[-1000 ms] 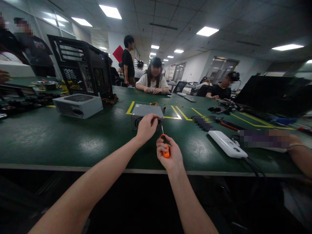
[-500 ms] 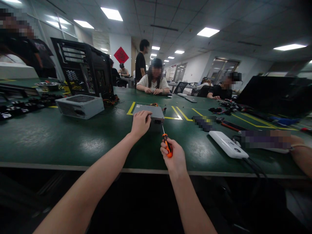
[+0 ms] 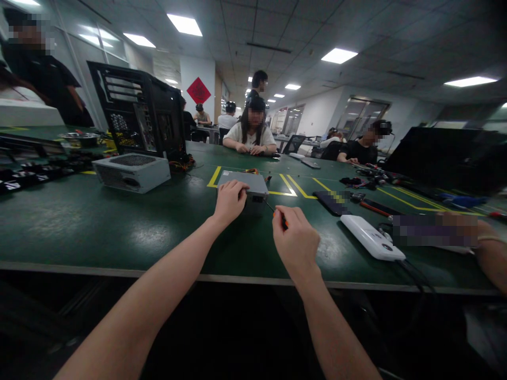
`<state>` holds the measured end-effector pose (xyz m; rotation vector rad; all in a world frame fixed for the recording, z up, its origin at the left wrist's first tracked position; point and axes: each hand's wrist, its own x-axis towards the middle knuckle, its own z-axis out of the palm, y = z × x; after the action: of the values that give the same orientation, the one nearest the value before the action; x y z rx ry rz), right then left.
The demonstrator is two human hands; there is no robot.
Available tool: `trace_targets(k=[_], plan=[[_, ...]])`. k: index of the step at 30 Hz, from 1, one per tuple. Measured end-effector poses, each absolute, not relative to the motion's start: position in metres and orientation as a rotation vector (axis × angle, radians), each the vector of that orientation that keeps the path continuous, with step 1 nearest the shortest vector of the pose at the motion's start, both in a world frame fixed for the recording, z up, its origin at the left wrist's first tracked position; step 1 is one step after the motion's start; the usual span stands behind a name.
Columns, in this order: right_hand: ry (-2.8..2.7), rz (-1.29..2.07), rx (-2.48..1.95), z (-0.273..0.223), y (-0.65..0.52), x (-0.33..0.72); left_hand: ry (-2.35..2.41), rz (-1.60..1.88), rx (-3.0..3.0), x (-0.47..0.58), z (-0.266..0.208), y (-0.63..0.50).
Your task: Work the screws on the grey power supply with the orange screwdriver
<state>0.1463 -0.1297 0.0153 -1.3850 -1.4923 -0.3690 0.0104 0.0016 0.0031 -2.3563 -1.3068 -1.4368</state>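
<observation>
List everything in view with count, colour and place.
Table: one, green, foreground
Power supply: one, grey, table centre
Vented box: one, light grey, left of the power supply
Computer case: one, black, left behind
Bowl: one, silver, far left
Parts: several, black, left edge
Tape lines: several, yellow, on table
Phone-like slab: one, black, right of centre
Cabled device: one, white, near right
Loose items: several, mixed colours, right
Panel: one, black, far right
Poster: one, red, back pillar
Ceiling lights: several, white, overhead
People: at least seven, mixed clothing, around the room
Screwdriver: one, orange and black, right of the power supply
Left hand: one, bare, on the power supply
Right hand: one, bare, around the screwdriver
</observation>
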Motion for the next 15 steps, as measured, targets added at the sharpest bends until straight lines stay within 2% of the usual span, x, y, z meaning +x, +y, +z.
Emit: trace_targets(k=[3,6,11,15], plan=[[-1.692,-0.803,-1.357,0.016,-0.123,0.152,-1.313,-1.430,-2.342,0.011,0.003,0.003],[-1.839,-1.030,-1.073,0.011,-0.115,0.166,-1.288,-1.436,-2.331,0.011,0.002,0.003],[-2.033,-1.077,-0.523,0.009,-0.102,0.187,-1.281,-1.430,-2.326,0.010,0.001,0.004],[-2.037,-0.987,-0.431,0.014,-0.095,0.197,-1.277,-1.426,-2.335,0.010,0.001,0.003]])
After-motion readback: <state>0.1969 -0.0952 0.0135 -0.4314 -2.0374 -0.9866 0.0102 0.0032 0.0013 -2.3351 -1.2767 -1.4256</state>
